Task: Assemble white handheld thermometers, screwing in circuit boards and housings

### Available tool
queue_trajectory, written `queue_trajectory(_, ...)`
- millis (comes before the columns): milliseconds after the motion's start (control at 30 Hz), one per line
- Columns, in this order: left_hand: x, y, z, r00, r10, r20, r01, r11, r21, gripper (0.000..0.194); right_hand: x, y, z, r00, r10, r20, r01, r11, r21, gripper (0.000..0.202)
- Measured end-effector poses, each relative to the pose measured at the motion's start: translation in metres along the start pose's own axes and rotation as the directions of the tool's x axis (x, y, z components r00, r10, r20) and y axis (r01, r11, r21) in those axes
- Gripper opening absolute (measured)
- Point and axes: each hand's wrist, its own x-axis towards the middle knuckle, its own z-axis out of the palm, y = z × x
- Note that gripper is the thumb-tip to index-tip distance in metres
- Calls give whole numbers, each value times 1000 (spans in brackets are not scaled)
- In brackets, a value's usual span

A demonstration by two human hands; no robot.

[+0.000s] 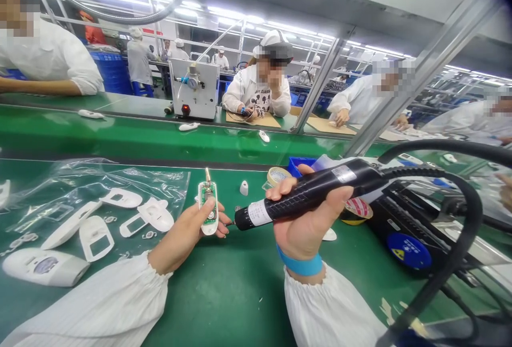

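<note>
My left hand [192,230] holds an open white device housing [208,227] with a green circuit board inside, thumb on top and fingers beneath. A brass-coloured tip sticks out of the housing's far end. My right hand [304,219] is wrapped round a black electric screwdriver [304,192], which lies nearly level and points left. Its bit is close to the fingertips of my left hand, beside the housing's lower right; whether it touches anything is unclear. A small white cap [244,188] stands on the green mat beyond the hands.
White plastic shells [96,237] and clear bags lie at left. Tape rolls [279,176], a blue bin [300,166] and a black machine [400,230] with thick cables are at right. White devices lie on the green belt [140,136]; people sit beyond.
</note>
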Motion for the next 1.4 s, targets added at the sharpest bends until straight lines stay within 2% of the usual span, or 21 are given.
queue_trajectory(533,0,-5,-1,998,-55,-1,55,998,-44,39,-1,-3,-1,999,-41,30,42,999,-19,49)
queue_trajectory(800,2,-10,-2,998,-56,-21,56,998,-27,41,-4,-2,1,997,-52,54,55,997,-53,53)
queue_trajectory(1000,4,-12,-2,999,-41,-32,40,999,-22,40,-7,0,2,988,-81,128,89,995,-54,52)
queue_trajectory(1167,3,-11,-1,999,-25,-27,24,999,-32,39,-10,3,1,970,-141,199,163,982,-99,51)
queue_trajectory(1400,2,-9,0,997,-48,-61,48,999,-4,39,-10,-1,1,969,-145,198,163,984,-76,51)
